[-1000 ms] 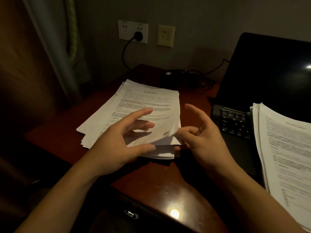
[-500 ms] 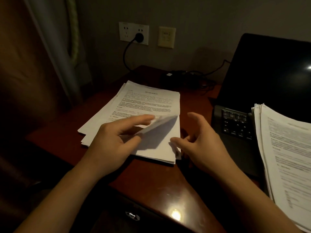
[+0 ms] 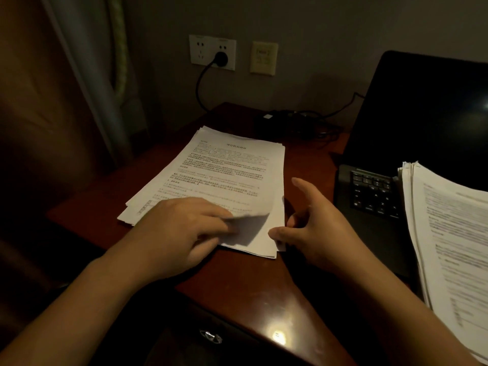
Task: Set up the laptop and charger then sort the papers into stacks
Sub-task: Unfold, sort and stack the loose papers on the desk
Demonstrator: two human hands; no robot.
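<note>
1. Left hand (image 3: 179, 233): index and thumb pinch the top sheet (image 3: 248, 223) by its lifted near-right corner; blurred.
2. Left stack (image 3: 224, 175) lies centre-left on the desk (image 3: 250, 289). Paper is light, floppy and slick, so peel one sheet by a corner.
3. Right hand (image 3: 319, 228): fingers spread wide, holding nothing, thumb at the stack's near-right edge.
4. Laptop (image 3: 369, 199) at right, open, second stack (image 3: 449, 233) lying on it.
5. Printed text unreadable; no brands.
</note>
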